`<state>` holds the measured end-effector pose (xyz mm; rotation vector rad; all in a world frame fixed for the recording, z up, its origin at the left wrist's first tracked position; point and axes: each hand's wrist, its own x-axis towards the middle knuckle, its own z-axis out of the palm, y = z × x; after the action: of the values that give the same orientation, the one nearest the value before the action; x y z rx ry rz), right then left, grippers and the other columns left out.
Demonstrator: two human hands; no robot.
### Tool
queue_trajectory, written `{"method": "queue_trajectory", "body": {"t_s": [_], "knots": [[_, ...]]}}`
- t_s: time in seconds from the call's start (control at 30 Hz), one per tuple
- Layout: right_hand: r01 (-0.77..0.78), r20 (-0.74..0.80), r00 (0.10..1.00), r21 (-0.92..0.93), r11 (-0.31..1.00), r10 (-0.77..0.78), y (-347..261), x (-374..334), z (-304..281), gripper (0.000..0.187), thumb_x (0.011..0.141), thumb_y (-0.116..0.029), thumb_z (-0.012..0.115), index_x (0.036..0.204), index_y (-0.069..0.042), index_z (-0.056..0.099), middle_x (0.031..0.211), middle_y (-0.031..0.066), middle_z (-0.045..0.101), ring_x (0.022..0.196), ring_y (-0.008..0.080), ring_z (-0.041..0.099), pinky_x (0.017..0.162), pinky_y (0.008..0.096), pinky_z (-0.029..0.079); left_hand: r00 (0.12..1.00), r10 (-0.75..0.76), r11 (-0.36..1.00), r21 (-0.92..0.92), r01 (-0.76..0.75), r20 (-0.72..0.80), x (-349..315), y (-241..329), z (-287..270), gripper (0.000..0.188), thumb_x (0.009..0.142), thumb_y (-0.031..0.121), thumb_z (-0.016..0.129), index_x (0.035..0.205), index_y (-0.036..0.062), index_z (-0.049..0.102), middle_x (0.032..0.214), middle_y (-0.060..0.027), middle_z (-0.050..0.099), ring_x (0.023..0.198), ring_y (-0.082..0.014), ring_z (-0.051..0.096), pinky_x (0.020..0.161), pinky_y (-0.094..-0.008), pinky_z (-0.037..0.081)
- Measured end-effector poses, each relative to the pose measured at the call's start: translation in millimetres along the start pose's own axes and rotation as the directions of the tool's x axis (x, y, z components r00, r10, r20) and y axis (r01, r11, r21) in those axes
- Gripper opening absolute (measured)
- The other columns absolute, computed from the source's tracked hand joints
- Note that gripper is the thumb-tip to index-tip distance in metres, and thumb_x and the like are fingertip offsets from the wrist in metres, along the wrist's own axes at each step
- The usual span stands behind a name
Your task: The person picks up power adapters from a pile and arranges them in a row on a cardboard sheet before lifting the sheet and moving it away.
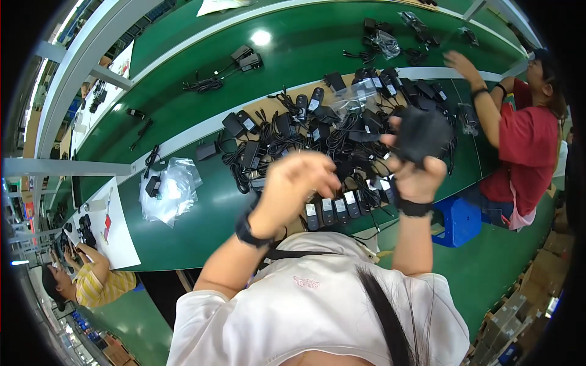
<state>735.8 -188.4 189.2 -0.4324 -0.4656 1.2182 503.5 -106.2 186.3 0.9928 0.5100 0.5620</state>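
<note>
Raised over the front right of the bench, my right hand (421, 177) grips a black power adapter (422, 135), blurred and close to the camera. Its fingers wrap the left side and the thumb presses from below. My left hand (302, 183) hovers to its left with fingers curled inward and slightly blurred; whatever is in them, if anything, does not show. Beneath both hands spreads a heap of black adapters with coiled cables (342, 131). Several labelled adapters (339, 210) stand in a row at the near bench edge, just below my left hand.
Clear plastic bags (171, 192) lie on the green bench (213, 229) at left. More adapters (247, 59) and bagged cables (386, 44) rest on the far green surface. A co-worker in red (519, 134) sits at right beside a blue stool (458, 222); another in yellow (104, 277) sits at left.
</note>
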Motion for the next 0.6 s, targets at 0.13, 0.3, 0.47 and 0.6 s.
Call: {"method": "queue_trajectory", "body": {"t_s": [0.13, 0.3, 0.47, 0.6], "knots": [[0.037, 0.087, 0.996, -0.119, 0.992, -0.027, -63.5, -13.8, 22.6, 0.103, 0.061, -0.024, 0.074, 0.139, 0.0, 0.011, 0.112, 0.0237, 0.046, 0.088, 0.0328, 0.056, 0.06, 0.0377, 0.059, 0.907, 0.342, 0.861, 0.467, -0.199, -0.244, 106.9, 11.7, -49.1, 0.015, 0.086, 0.009, 0.053, 0.095, -0.0008, 0.059, 0.078, -0.006, 0.064, 0.069, -0.0101, 0.057, 0.062, -0.0244, 0.047], [-0.048, -0.208, 0.96, -0.78, 0.625, -0.186, -87.2, 14.0, 23.6, 0.067, 0.072, -0.021, 0.059, 0.129, 0.001, 0.032, 0.114, 0.016, 0.051, 0.09, 0.0273, 0.061, 0.063, 0.032, 0.057, 0.878, 0.431, 0.554, 0.829, -0.077, -0.206, 254.9, -32.6, -86.7, 0.032, 0.074, 0.02, 0.062, 0.099, 0.0008, 0.06, 0.1, -0.0191, 0.061, 0.095, -0.034, 0.058, 0.08, -0.0374, 0.047], [-0.261, -0.401, 0.908, -0.77, 0.583, -0.123, -37.7, 103.0, -37.4, 0.058, 0.076, -0.01, 0.058, 0.128, -0.002, 0.034, 0.098, 0.0119, 0.058, 0.077, 0.0186, 0.06, 0.058, 0.0264, 0.052, 0.906, 0.137, 0.25, 0.899, 0.359, -0.4, 336.9, -102.0, -100.4, 0.05, 0.07, 0.034, 0.063, 0.106, 0.0004, 0.057, 0.115, -0.0252, 0.05, 0.108, -0.0396, 0.048, 0.092, -0.0448, 0.04], [-0.243, -0.285, 0.929, -0.951, 0.19, -0.236, -23.5, 154.2, -99.2, 0.064, 0.074, -0.013, 0.065, 0.128, -0.002, 0.033, 0.093, 0.0107, 0.058, 0.075, 0.0132, 0.055, 0.063, 0.0244, 0.045, 0.946, 0.134, 0.217, 0.94, 0.262, -0.295, 337.4, -110.8, -53.4, 0.038, 0.069, 0.024, 0.064, 0.099, 0.0009, 0.06, 0.109, -0.0254, 0.05, 0.095, -0.0403, 0.054, 0.084, -0.0416, 0.046]]}}
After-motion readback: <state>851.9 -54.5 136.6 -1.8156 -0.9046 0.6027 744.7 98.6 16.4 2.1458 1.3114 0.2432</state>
